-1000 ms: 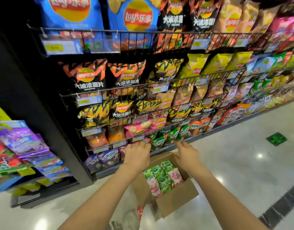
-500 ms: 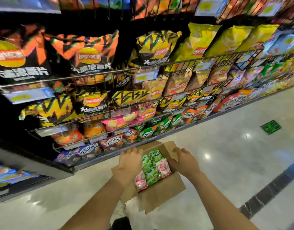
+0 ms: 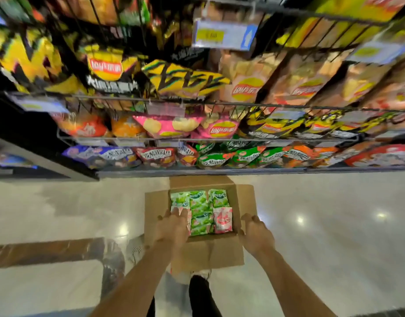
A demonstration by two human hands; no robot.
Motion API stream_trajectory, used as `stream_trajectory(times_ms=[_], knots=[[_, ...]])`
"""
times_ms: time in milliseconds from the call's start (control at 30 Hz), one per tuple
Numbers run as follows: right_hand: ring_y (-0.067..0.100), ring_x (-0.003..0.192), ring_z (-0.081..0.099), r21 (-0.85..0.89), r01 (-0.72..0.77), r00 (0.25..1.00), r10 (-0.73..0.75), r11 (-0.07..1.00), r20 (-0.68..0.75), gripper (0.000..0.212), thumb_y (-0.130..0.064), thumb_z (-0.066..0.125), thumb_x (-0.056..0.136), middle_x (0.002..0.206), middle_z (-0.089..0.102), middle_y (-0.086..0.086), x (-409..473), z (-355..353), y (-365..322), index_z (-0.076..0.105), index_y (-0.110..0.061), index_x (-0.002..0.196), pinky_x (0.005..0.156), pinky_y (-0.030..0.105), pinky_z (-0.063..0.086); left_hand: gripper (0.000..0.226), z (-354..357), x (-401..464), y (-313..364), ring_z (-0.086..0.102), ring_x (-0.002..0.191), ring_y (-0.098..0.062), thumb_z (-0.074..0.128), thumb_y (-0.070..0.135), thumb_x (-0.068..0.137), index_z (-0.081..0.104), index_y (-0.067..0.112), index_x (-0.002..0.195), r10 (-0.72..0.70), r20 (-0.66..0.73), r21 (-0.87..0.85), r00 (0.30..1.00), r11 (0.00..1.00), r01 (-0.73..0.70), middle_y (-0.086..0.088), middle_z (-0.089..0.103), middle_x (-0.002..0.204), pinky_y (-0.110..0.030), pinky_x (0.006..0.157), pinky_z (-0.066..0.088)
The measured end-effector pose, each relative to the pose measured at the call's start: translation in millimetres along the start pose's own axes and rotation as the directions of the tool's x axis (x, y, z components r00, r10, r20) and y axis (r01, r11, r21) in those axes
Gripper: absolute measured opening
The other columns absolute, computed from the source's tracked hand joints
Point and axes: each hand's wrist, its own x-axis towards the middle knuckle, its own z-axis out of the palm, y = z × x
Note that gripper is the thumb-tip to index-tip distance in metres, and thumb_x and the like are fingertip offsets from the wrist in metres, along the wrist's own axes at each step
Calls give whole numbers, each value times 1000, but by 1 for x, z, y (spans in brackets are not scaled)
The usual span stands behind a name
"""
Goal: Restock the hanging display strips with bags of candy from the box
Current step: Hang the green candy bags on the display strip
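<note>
The head camera looks down at a brown cardboard box [image 3: 245, 200] sitting open on the shiny floor [image 3: 334, 225], right in front of the bottom shelf [image 3: 197, 172]. Its flaps are folded out to the sides.

Inside the box lie the bags of candy [image 3: 201, 211]. Most are green and a few are pink. They lie flat and fill the bottom of the box.

The left hand [image 3: 171, 227] is at the left side of the box. Its fingers [image 3: 177, 216] reach over the edge and lie on a pink bag [image 3: 185, 213] at the left of the pile. The fingers are bent only a little. The picture is blurry, so it is not clear if they pinch the bag or just touch it.

The right hand [image 3: 256, 234] is at the right side of the box. Its fingers are curled and hook over the right wall of the box, near the flap. It holds no bag.

Both arms come up from the bottom of the picture. A shoe [image 3: 198, 274] peeks out under the near flap.

Above the box, wire racks [image 3: 219, 103] hold many bags of chips [image 3: 105, 67] in yellow, orange, pink and green. Small price tags [image 3: 224, 35] hang on the wires. This part is blurry.
</note>
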Motion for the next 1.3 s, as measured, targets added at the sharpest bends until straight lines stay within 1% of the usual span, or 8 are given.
stream_trajectory(times_ms=[167, 300, 467, 567, 767, 967, 1167, 1300], knots=[[25, 109, 59, -71, 80, 995, -76, 994, 57, 31, -27, 45, 97, 122, 56, 8, 51, 34, 14, 48, -10, 122, 84, 33, 49, 41, 52, 37, 8, 47, 120, -26, 40, 28, 96, 35, 16, 136, -121, 38, -55, 992, 991, 123, -7, 44, 133, -38, 94, 43], [23, 116, 54, -37, 81, 993, -78, 996, 93, 32, -29, 45, 97, 124, 58, 8, 96, 82, 28, 52, -11, 122, 95, 31, 45, 42, 102, 73, 8, 47, 122, -26, 39, 24, 96, 34, 16, 137, -194, 63, -144, 979, 969, 201, -6, 43, 135, -38, 94, 45], [29, 114, 55, 54, 3, 997, -8, 999, 80, 42, -29, 49, 94, 128, 53, 11, 159, 155, 44, 40, -12, 132, 88, 36, 48, 47, 191, 141, 3, 53, 117, -26, 39, 26, 96, 28, 16, 141, -273, 119, -268, 955, 917, 295, -5, 45, 135, -39, 91, 51], [30, 118, 52, 94, -3, 997, -3, 996, 72, 51, -28, 50, 93, 133, 50, 11, 205, 205, 54, 31, -14, 138, 92, 37, 46, 47, 247, 187, -1, 56, 112, -25, 40, 23, 94, 30, 16, 139, -307, 127, -332, 943, 883, 332, -5, 45, 135, -41, 87, 52], [35, 120, 51, 167, -47, 995, 32, 985, 92, 57, -18, 51, 92, 130, 52, 20, 292, 291, 69, 24, 0, 139, 91, 35, 44, 64, 335, 264, -13, 40, 128, -29, 47, 28, 93, 16, 6, 144, -345, 151, -394, 926, 839, 376, -13, 30, 143, -39, 99, 43], [42, 124, 39, 332, -188, 982, 168, 924, 89, 59, -18, 56, 89, 133, 40, 27, 330, 329, 78, 25, -1, 136, 99, 41, 36, 75, 368, 297, -17, 40, 128, -33, 56, 30, 90, 9, 10, 146, -391, 204, -556, 897, 708, 435, -15, 28, 145, -40, 99, 39], [42, 125, 37, 454, -250, 968, 238, 855, 84, 68, -14, 64, 84, 137, 32, 28, 354, 336, 80, 23, -4, 137, 102, 40, 33, 67, 386, 316, -19, 46, 124, -34, 56, 18, 91, 16, 10, 143, -447, 233, -723, 864, 514, 461, -17, 44, 135, -39, 96, 41], [43, 122, 40, 464, -273, 961, 261, 842, 91, 76, -15, 72, 80, 138, 30, 29, 362, 341, 77, 22, -1, 135, 99, 40, 36, 70, 395, 321, -20, 47, 121, -35, 59, 24, 88, 16, 9, 140, -461, 205, -680, 864, 567, 464, -18, 35, 135, -42, 96, 42]])
